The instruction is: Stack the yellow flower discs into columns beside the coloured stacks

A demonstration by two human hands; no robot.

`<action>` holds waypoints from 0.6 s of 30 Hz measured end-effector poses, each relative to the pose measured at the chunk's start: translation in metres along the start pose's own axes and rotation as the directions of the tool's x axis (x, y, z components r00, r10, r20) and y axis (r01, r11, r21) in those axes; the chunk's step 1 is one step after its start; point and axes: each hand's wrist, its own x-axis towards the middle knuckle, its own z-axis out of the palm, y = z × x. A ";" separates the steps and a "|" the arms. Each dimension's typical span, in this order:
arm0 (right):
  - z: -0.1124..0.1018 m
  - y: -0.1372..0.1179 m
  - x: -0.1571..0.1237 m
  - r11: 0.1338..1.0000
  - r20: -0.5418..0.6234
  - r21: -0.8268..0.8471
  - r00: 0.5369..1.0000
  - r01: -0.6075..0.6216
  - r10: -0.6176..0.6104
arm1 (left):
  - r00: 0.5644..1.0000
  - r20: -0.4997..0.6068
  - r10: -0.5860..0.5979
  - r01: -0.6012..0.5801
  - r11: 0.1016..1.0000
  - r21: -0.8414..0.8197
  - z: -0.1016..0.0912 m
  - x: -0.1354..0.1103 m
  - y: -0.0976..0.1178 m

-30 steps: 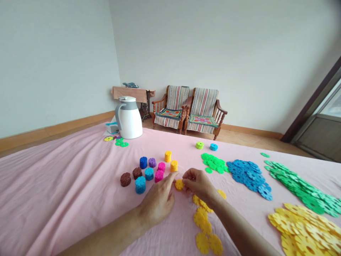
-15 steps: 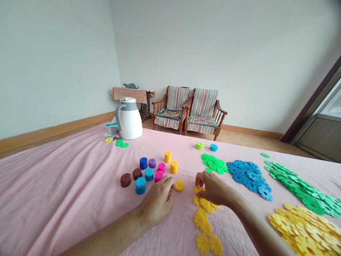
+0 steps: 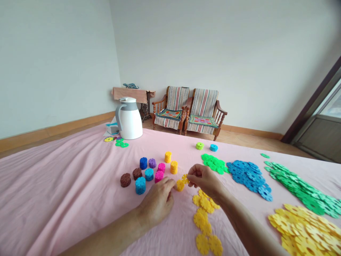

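Note:
My left hand rests on the pink cloth, its fingertips against a short yellow stack of snowflake discs. Just right of and slightly above that stack, my right hand pinches a single yellow disc between thumb and fingers. Loose yellow discs trail toward me under my right forearm. Finished little stacks in brown, blue, purple, pink and yellow stand just beyond my left hand.
Piles of discs lie to the right: light green, blue, dark green, yellow. A white jug stands at the far left of the cloth. Two wooden chairs line the back wall.
My right hand reached down to the loose yellow discs, picked one up, and brought it back beside the short yellow stack. My left hand has stayed at the stack.

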 end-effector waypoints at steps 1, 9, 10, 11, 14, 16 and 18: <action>0.005 0.002 0.000 0.999 0.001 0.038 1.000 -0.011 0.011 | 1.000 0.001 -0.002 0.002 1.000 -0.004 0.000 0.000 0.000; 0.020 0.008 0.001 0.989 0.034 0.141 0.999 -0.047 0.042 | 0.999 0.037 -0.021 0.020 1.000 0.019 -0.003 0.002 0.003; 0.020 0.008 0.001 0.988 0.039 0.150 0.998 -0.046 0.041 | 0.999 0.035 -0.020 0.019 1.000 0.017 -0.003 0.002 0.003; 0.020 0.008 0.001 0.987 0.040 0.154 0.998 -0.044 0.039 | 0.999 0.031 -0.017 0.017 1.000 0.011 -0.003 0.001 0.003; 0.021 0.010 0.002 0.989 0.044 0.139 0.998 -0.048 0.042 | 1.000 0.020 -0.006 0.006 1.000 -0.009 -0.001 0.001 0.002; 0.021 0.011 0.002 0.989 0.045 0.136 0.998 -0.055 0.050 | 1.000 0.019 -0.008 0.008 1.000 -0.009 -0.001 0.001 0.001; 0.020 0.011 0.002 0.988 0.044 0.144 0.997 -0.064 0.058 | 1.000 0.020 -0.017 0.017 1.000 0.000 -0.001 0.001 0.001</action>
